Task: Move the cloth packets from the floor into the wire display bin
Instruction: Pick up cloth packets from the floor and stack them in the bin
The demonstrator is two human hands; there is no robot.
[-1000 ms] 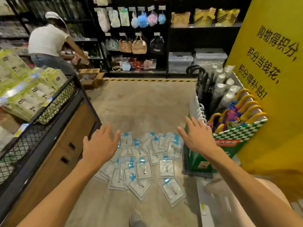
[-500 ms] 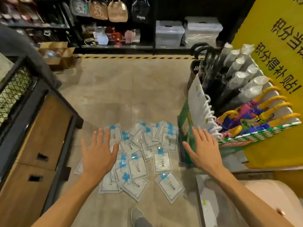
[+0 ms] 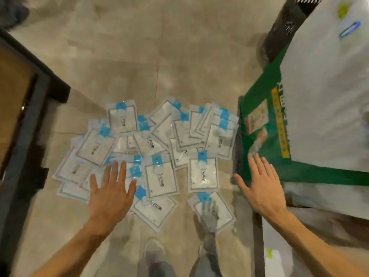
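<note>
Several clear cloth packets (image 3: pixel 159 176) with blue top tabs lie in an overlapping pile on the concrete floor. My left hand (image 3: pixel 109 192) hovers over the pile's near left side, fingers straight and spread, holding nothing. My right hand (image 3: pixel 261 186) is spread flat to the right of the pile, in front of the green box, also empty. One packet (image 3: pixel 202 172) lies flat between my hands, another (image 3: pixel 214 212) nearer my feet. The wire display bin is out of view; only the dark frame of its stand (image 3: pixel 30 120) shows at the left.
A green and white display box (image 3: pixel 265 124) stands close to the right of the pile. A dark round container (image 3: pixel 283 27) is behind it. My shoes (image 3: pixel 153 254) are at the bottom, just short of the packets. Bare floor (image 3: pixel 149 56) lies beyond the pile.
The view has tilted steeply down, so the shelves, umbrellas and wire bin have left the frame. Both hands have come lower toward the packets and stay spread and empty.
</note>
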